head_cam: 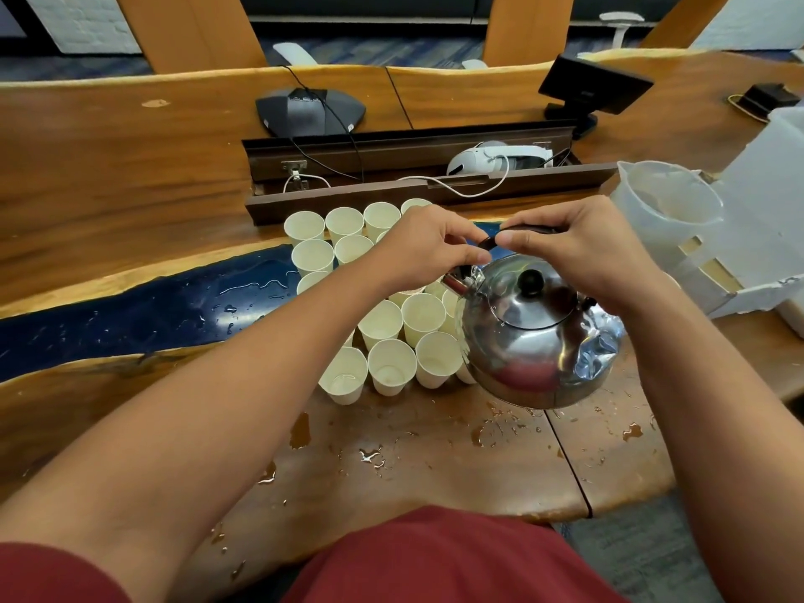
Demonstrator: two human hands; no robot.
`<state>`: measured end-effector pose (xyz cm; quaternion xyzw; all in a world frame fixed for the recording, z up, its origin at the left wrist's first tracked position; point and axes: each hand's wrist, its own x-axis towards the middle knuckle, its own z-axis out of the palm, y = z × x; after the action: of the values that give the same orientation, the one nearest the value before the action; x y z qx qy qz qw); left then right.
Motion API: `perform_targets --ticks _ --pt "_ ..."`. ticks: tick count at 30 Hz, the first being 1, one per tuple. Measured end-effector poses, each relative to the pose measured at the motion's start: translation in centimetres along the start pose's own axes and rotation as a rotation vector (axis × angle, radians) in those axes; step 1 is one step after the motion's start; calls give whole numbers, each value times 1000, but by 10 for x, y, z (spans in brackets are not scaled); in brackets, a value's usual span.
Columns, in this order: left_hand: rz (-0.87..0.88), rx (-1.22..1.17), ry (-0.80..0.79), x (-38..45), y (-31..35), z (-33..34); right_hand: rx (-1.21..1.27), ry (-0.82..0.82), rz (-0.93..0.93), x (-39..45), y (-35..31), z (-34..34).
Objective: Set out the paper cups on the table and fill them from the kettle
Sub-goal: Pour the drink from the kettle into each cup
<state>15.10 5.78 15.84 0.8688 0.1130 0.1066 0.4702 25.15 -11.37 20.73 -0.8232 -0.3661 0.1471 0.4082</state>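
A shiny steel kettle (537,337) with a black lid knob hangs in the air above the right side of the cups, its spout pointing left. My right hand (578,250) grips its dark handle from above. My left hand (428,248) pinches the front end of the same handle, just above the spout. Several white paper cups (391,367) stand upright and packed together on the wooden table (413,450), in rows running from near me to the far cable tray. The near cups hold a little water. My arms hide some middle cups.
Water is spilled over the table in front of me and on the dark blue resin strip (143,306). A clear plastic jug (665,206) and white foam packaging (765,219) stand at the right. A cable tray (391,167), a conference phone (309,111) and a small monitor (594,84) lie beyond.
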Motion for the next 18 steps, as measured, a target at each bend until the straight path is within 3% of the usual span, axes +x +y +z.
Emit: perform_targets --ticks 18 --pt "15 32 85 -28 -4 -30 8 -53 -63 6 -21 22"
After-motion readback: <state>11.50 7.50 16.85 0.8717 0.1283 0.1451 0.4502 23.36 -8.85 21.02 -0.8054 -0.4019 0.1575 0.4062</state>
